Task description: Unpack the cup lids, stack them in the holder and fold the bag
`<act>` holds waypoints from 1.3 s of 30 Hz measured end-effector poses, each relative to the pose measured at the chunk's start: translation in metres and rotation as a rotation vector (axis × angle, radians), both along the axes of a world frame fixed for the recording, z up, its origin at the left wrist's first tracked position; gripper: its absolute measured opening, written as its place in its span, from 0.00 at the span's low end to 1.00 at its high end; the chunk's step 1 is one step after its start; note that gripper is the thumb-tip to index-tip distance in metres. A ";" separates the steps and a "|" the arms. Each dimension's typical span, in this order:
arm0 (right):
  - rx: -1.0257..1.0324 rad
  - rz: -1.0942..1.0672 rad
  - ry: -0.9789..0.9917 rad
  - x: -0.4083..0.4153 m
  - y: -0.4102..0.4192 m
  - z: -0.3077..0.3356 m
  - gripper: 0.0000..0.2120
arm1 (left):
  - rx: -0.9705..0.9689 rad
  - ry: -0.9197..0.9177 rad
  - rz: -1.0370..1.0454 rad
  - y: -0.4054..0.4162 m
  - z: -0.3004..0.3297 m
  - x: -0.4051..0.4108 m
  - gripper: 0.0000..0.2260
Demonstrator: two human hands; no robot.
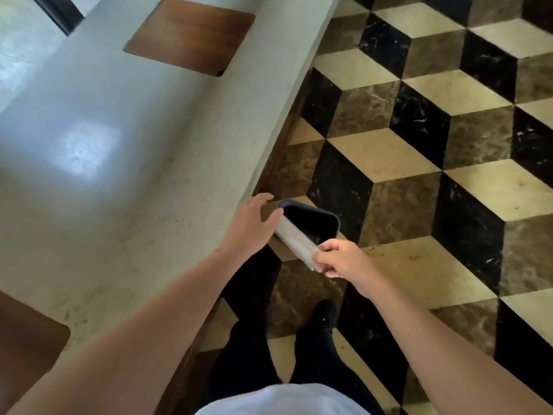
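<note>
Two hands are being held out over the counter's edge; a folded clear plastic bag (296, 242) is being pinched at its near end by the fingers and thumb of the right hand (341, 260), which are curled tight around it; the bag's far end is being touched by the fingertips of the left hand (250, 227), whose fingers are spread and relaxed, nothing being gripped by them; the bag is being stretched flat between the two hands, directly above the open mouth of a dark rectangular bin (314, 221); the bin is being seen on the floor, just beside the counter's base, its inside black and unreadable; to the left, a pale stone counter (125, 163) is being shown, with brown wooden square panels (191, 35) set into its top; beneath the arms, dark trousers (248, 348) and a black shoe (324, 314) are being glimpsed; all around, a floor (419, 151) of cream, brown and black cube-patterned tiles is being spread out.
</note>
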State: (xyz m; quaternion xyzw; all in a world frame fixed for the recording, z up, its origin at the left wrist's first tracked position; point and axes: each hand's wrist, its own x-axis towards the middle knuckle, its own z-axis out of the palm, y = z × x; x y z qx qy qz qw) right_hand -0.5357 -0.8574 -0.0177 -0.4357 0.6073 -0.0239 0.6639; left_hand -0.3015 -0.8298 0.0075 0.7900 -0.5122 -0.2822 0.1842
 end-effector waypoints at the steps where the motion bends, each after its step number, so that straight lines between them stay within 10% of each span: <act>1: -0.004 -0.061 0.018 0.006 -0.008 -0.012 0.06 | -0.054 -0.239 -0.102 -0.012 -0.005 0.005 0.20; 5: 0.070 -0.361 0.076 0.034 -0.033 -0.077 0.08 | -0.182 -0.720 -0.630 -0.065 -0.029 0.035 0.24; 16: 0.259 -0.303 0.447 0.074 -0.073 -0.249 0.07 | -0.153 -0.802 -0.520 -0.121 -0.097 0.082 0.38; 25: 0.352 -0.552 0.112 0.105 -0.112 -0.349 0.03 | -0.137 -0.810 -0.526 -0.119 -0.092 0.081 0.33; 39: 0.380 -0.527 -0.094 0.114 -0.072 -0.288 0.02 | -0.132 -0.861 -0.499 -0.122 -0.089 0.079 0.31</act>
